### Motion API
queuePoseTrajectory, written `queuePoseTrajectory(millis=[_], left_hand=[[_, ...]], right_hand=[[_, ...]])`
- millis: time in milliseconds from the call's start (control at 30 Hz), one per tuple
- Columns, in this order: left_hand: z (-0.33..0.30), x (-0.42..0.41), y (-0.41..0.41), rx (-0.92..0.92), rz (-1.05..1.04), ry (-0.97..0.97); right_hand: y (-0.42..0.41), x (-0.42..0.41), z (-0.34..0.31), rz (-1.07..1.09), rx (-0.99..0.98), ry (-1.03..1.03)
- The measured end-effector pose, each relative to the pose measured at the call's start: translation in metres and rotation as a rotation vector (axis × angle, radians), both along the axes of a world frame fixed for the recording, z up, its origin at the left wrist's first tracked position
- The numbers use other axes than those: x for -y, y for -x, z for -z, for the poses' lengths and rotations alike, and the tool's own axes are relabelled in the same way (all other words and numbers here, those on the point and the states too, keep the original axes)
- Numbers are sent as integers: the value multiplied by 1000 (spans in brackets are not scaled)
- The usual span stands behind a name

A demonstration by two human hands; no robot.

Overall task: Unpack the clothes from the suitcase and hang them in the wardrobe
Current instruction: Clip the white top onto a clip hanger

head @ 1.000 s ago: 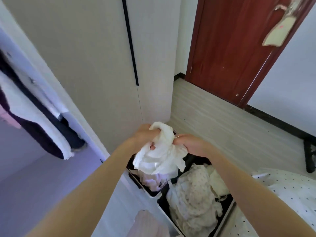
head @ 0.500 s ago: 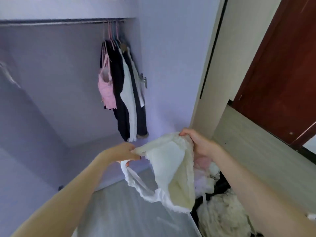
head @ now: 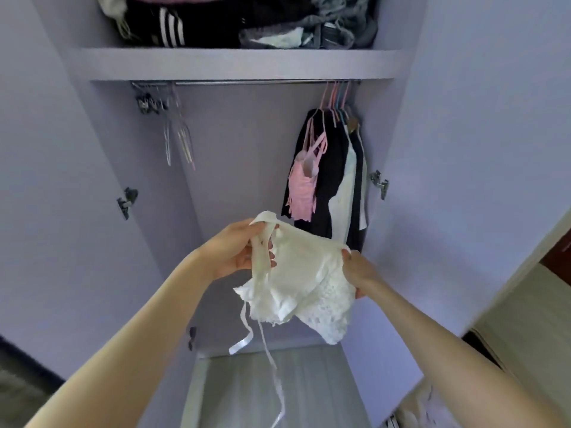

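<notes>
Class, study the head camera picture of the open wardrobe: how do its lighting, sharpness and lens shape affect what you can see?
Head view: wide-angle lens bends the shelf and wardrobe walls outward; soft, even light with a violet cast and no glare; the white top held in both hands is fairly sharp, while the lower right corner smears into blur.

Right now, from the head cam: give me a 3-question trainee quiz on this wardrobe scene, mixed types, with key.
1. True or false: both hands grip the white lace top.
2. Multiple choice: the empty hangers hang at which end of the rail? A left, B right, C middle.
3. Fill in: the front hung garment is a ____ camisole.

Key: 1 true, left hand and right hand each hold it. 2 A. 3 pink.
</notes>
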State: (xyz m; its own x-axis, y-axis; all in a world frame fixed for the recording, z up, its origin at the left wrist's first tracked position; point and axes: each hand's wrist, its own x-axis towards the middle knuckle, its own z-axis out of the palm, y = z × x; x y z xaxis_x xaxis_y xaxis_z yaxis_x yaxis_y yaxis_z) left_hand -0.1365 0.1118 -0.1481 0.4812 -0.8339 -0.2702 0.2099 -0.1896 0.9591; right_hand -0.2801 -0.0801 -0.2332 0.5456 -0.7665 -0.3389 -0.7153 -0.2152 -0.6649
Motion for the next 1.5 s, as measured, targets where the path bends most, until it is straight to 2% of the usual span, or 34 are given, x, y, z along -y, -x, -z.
queuePoseTrajectory(millis=[67,100,167,200,233,333,500,600,700,767,867,967,1033,1100,1233,1333,1400,1433,1500], left_hand=[[-5,5,-15,33,-59,-2],[-5,9,-25,51,-82,-18],[-4,18,-48,56,-112,-83],[-3,23,-58,41,-123,-132],[-3,28,-69,18,-135,-185],[-8,41,-90,-12,-164,-258],[-38,75,-125,22,-120,-137],[-52,93,-138,43,-92,-100],[-59,107,-154,143,-88,-122],[-63,111,-163,253,-90,-146],[-71,106,-178,440,-129,-179],[-73,99,-200,584,-261,-197],[-68,93,-224,534,-423,-187],[-62,89,-246,368,-520,-177],[-55,95,-271,-117,-544,2],[-49,105,-291,-319,-577,120],[-40,101,-314,-280,-569,61],[-32,96,-328,-176,-567,-45],[-17,82,-351,140,-494,-401]], right_hand=[[-24,5,8,65,88,-146],[-36,7,9,134,155,-284],[-64,14,6,231,256,-536],[-76,20,6,254,288,-586],[-91,28,4,259,292,-584],[-126,49,5,232,204,-365],[-182,74,6,141,210,-298],[-211,74,5,55,285,-433],[-239,58,-4,-262,325,-695],[-261,49,-5,-395,368,-845],[-296,40,-5,-381,446,-966],[-313,41,-6,-347,485,-974],[-324,45,-2,-386,423,-928],[-335,50,0,-443,372,-923],[-358,44,-11,-618,349,-1034],[-376,35,-18,-772,289,-1083],[-386,39,-24,-865,224,-1056],[-390,45,-27,-874,217,-1018],[-400,60,-32,-800,272,-897]])
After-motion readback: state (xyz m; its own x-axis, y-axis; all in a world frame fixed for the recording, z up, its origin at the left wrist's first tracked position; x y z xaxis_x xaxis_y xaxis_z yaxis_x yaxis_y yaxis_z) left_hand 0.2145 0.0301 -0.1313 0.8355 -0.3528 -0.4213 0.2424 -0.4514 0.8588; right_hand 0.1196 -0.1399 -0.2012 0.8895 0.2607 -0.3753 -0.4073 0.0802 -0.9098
